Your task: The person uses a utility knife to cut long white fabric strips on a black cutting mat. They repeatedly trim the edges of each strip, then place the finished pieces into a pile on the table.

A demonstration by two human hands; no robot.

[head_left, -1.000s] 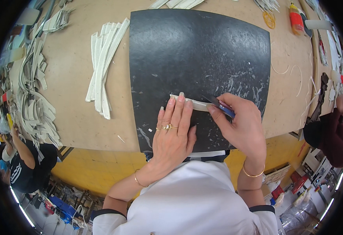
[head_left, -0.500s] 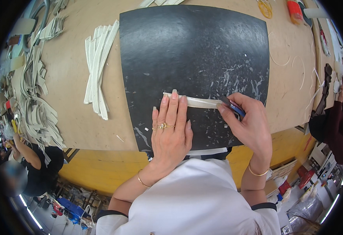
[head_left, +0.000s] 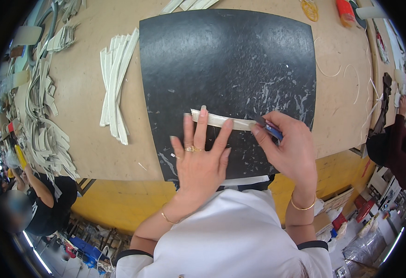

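A narrow white fabric strip (head_left: pixel 217 121) lies crosswise on the dark rubber-like mat (head_left: pixel 230 55), close to the front edge. My left hand (head_left: pixel 198 167) rests flat with its fingers spread, some fingertips touching the strip's left part. At the strip's right end, my right hand (head_left: pixel 294 150) is closed round a small blue-handled tool (head_left: pixel 273 131). Its dark, narrow tip points up and left, just beyond the strip; fingers hide most of the tool. The right thumb and fingertip sit at the strip's end.
A crossed stack of white strips (head_left: pixel 117 88) lies left of the mat. Farther left is a long heap of pale strips (head_left: pixel 47 143). Yellow cord (head_left: pixel 310 10) and a red-orange container (head_left: pixel 345 13) are at the far right. People work at both sides.
My left fingers have spread apart, uncovering more of the strip. My right hand, with the blue-handled tool, and the strip have shifted slightly left.
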